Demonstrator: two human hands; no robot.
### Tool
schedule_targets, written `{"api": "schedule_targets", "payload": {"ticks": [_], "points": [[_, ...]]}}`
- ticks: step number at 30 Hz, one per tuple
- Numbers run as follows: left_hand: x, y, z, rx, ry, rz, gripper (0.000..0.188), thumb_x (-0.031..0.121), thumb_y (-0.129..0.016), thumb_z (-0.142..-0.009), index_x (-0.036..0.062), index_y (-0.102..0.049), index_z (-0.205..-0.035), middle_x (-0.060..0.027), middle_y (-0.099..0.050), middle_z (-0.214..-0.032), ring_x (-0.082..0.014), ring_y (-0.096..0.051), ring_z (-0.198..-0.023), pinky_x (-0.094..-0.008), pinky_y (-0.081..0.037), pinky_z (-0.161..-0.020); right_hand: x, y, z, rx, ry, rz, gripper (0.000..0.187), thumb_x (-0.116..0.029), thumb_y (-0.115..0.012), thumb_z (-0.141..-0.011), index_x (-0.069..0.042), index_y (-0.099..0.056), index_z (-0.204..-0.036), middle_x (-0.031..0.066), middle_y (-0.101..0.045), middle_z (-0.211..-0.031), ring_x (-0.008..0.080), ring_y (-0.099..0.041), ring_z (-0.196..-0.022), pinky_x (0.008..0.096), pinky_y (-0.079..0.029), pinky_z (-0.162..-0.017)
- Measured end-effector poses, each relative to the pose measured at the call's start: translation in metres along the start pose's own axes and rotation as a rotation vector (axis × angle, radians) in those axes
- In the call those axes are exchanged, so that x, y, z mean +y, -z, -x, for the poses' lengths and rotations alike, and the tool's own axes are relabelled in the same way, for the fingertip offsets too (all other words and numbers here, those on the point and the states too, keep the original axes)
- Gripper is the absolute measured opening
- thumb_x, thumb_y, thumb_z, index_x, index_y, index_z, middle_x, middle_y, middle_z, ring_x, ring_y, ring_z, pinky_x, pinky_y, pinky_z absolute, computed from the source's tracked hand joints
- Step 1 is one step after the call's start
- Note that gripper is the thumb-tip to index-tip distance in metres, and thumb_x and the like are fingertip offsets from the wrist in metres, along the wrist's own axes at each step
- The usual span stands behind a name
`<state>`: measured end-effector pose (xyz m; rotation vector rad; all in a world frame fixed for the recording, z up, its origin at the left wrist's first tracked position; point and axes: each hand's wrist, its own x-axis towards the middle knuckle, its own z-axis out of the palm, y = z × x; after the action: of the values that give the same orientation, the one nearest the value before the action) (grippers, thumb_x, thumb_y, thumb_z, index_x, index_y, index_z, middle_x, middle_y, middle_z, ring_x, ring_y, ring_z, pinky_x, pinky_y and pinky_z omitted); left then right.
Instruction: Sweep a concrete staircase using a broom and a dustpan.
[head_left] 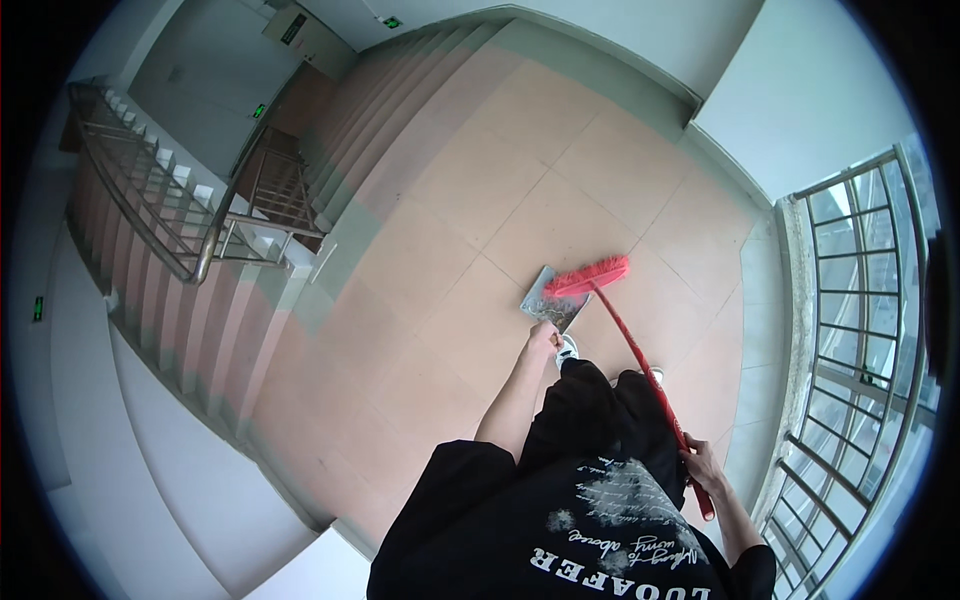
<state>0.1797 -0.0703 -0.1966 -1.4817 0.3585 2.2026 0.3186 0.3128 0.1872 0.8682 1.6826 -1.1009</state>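
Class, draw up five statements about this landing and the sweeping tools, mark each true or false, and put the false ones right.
1. The right hand grips the broom's handle. True.
2. The broom head is blue. False: it is pinkish red.
3. The left hand is at the near end of the dustpan. True.
4. The metal grille is on the person's left. False: it is on the right.
5. The person's shirt is plain white. False: it is black with pale printing.
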Motion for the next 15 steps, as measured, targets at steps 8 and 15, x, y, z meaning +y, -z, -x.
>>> {"api": "schedule_targets", "payload": {"ticks": [8,15], "points": [[0.131,0.033,0.022,0.045,0.343,-0.161,0.035,-0.006,-0.034,-0.079,-0.0094,-0.042,-0.113,-0.0207,-0.053,-0.124,-0.0095,-0.041,-0.044,-0.0192,-0.037,-0.040,-0.066,-0.055,0.050,-0.038,-0.125,-0.594,0.039,-0.014,-0.046,-0.093,-0.004,-0.048,-0.130,-0.0010,-0.046,-0.060,0.0067,-0.039,-0.042,0.0213,-0.033,-0.034],[0.143,-0.016,0.094,0.034,0.464,-0.386,0.025,-0.005,-0.034,-0.080,-0.0102,-0.043,-0.103,-0.0188,-0.060,-0.098,-0.0102,-0.041,-0.045,-0.0193,-0.038,-0.041,-0.081,-0.095,0.030,0.238,-0.228,-1.149,0.040,-0.015,-0.046,-0.093,-0.005,-0.044,-0.131,-0.0009,-0.045,-0.063,0.0038,-0.034,-0.041,0.0158,-0.029,-0.033]]}}
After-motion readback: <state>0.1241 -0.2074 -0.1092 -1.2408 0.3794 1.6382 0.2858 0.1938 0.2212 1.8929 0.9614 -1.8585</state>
